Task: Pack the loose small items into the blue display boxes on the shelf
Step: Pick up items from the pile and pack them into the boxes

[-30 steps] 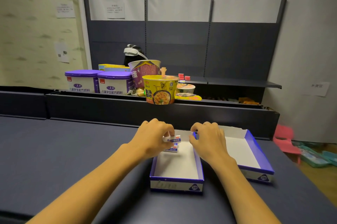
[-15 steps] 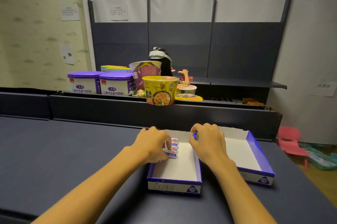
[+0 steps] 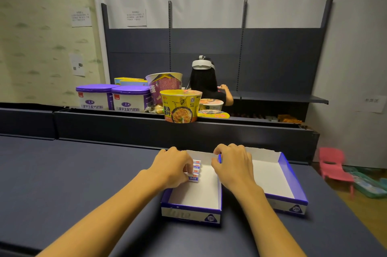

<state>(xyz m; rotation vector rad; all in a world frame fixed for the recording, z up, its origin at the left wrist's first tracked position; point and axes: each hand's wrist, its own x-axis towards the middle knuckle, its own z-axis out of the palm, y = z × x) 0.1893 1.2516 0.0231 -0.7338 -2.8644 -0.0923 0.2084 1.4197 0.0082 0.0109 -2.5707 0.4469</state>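
Resting low inside the near blue display box [image 3: 191, 208], the left hand [image 3: 173, 169] now has its fingers curled down on the front pack of a short row of small white-and-blue packs [image 3: 195, 171] lined against the box's left wall; a second ago that hand held a single pack lifted above the box, so the pack has come down and joined the row. That looks like one more item seated, with most of the white floor of this box bare, so I judge the packing is only in its early part. The right hand [image 3: 232, 167] sits at the far right rim of the same box, its grip pinching the blue edge between thumb and fingers, and it has hardly shifted across the earlier frames, seemingly steadying the box. Just beside it to the right lies the second blue display box [image 3: 293, 191], whose visible part holds nothing. Both boxes stand on the dark counter [image 3: 73, 173]. Beyond, on the shelf ledge, are the yellow noodle bowl [image 3: 181, 106] and two purple-lidded tubs [image 3: 114, 97]. Farther back a person wearing a white headset [image 3: 203, 74] shows more fully than before and sits further right in the picture, which owes at least in part to the head camera having swung a little.
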